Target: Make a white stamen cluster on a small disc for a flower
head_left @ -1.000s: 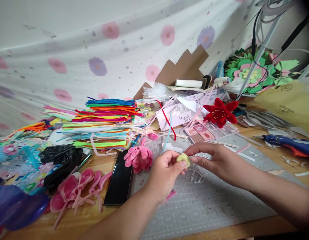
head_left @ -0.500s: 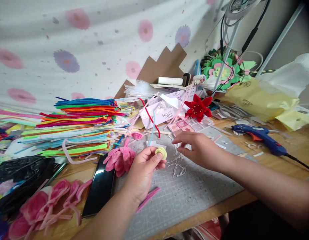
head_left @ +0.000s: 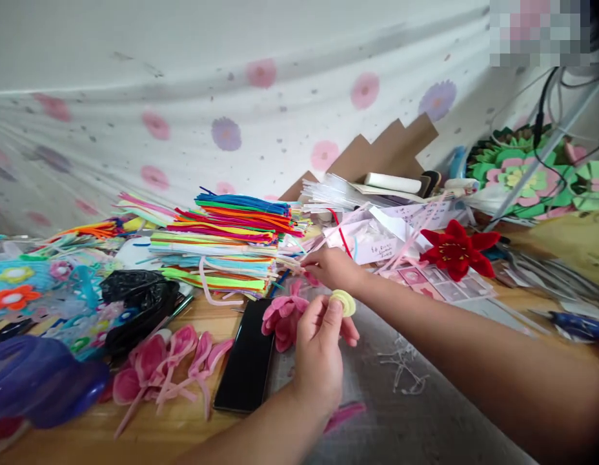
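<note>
My left hand [head_left: 323, 345] pinches a small pale-yellow coil of pipe cleaner [head_left: 345, 302] between thumb and fingers, above the grey cutting mat [head_left: 372, 400]. Beyond it, my right hand [head_left: 334, 268] is stretched to the left, its fingertips closed together at the right-hand ends of the pipe cleaner bundles [head_left: 217, 248]. Pale strands lie at those fingertips, but whether they are gripped is hidden. A pink fuzzy flower [head_left: 284, 320] rests just left of my left hand, partly covered by it. White thread scraps [head_left: 406, 371] lie on the mat.
A black phone [head_left: 244, 361] lies left of the mat, beside loose pink fuzzy petals [head_left: 176, 361]. A red flower [head_left: 459, 250] stands behind my right forearm. At the right edge is a blue glue gun [head_left: 578, 325]. A black plastic bag [head_left: 139, 303] sits to the left.
The view has swung left. My right hand has moved left from above the mat to the pipe cleaner ends, its fingers closing. My left hand still holds the yellow coil.
</note>
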`<state>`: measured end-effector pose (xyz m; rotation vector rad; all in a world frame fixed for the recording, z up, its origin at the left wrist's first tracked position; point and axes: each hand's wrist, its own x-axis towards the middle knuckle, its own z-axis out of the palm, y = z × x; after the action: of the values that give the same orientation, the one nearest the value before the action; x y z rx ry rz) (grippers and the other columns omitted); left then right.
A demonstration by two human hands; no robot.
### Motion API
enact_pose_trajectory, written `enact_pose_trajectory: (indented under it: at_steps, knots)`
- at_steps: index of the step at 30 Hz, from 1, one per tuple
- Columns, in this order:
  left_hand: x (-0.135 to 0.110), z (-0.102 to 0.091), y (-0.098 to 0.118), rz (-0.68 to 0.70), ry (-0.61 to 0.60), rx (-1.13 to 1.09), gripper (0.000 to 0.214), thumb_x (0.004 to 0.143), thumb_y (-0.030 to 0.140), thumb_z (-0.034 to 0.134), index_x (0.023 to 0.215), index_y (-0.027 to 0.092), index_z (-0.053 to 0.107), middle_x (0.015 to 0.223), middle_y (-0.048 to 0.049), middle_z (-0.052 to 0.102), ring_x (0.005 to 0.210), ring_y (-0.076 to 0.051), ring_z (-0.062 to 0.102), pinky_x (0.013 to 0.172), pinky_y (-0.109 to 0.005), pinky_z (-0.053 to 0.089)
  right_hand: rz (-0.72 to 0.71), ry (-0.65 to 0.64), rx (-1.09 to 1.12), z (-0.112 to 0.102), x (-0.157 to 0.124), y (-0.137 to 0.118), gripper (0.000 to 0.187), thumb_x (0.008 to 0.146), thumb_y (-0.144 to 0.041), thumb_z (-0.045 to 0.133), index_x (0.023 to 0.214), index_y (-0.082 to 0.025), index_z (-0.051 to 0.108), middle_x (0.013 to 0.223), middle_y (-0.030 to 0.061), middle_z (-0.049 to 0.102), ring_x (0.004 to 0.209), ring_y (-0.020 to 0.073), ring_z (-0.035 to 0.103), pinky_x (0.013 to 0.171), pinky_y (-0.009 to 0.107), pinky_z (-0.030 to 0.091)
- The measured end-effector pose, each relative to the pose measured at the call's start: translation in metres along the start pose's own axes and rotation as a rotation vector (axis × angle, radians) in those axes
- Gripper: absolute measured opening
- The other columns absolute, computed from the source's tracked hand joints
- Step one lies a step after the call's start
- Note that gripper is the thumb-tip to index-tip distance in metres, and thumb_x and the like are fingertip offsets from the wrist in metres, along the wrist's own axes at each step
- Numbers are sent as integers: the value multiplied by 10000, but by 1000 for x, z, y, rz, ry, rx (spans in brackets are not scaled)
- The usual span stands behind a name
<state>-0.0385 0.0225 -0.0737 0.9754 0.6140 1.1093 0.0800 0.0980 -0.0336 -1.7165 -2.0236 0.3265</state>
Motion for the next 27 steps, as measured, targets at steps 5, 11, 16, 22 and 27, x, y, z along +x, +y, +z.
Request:
enact_pose_trajectory:
  at_steps: [5,11,16,22,27]
  knots:
    - [8,-2,-3,-37,150,-137,235,870,403,623,779,188,591,575,34,565,533,-108,505,499,-217,390,105,-109,-196,39,60,-2,244,955,-331,552,1065,-141,658,1072,94,680,965,213,654,858,399,528]
    - [6,0,-4,-29,179,-170,237,904,372,574,771,177,575,538,40,541,491,-96,469,478,-207,377,186,-171,-274,58,71,4,298,943,-323,580,1194,-163,586,1198,88,612,1013,217,628,855,424,542]
    - [7,1,-3,-19,180,-178,236,905,369,573,771,175,573,534,41,532,486,-93,460,466,-200,376,169,-164,-248,52,71,11,279,948,-325,572,1175,-165,595,1174,83,622,990,207,634,841,408,546]
    - [7,1,-2,-13,162,-171,256,901,377,577,747,173,566,534,46,510,478,-85,438,451,-194,351,171,-180,-216,50,71,13,276,951,-344,564,1155,-163,606,1156,79,631,979,205,637,842,407,544]
    - [2,0,-5,-18,126,-92,279,920,391,543,742,176,558,524,44,523,475,-82,450,464,-194,346,202,-176,-203,59,75,2,281,946,-338,574,1165,-165,601,1168,83,626,993,208,635,848,412,542]
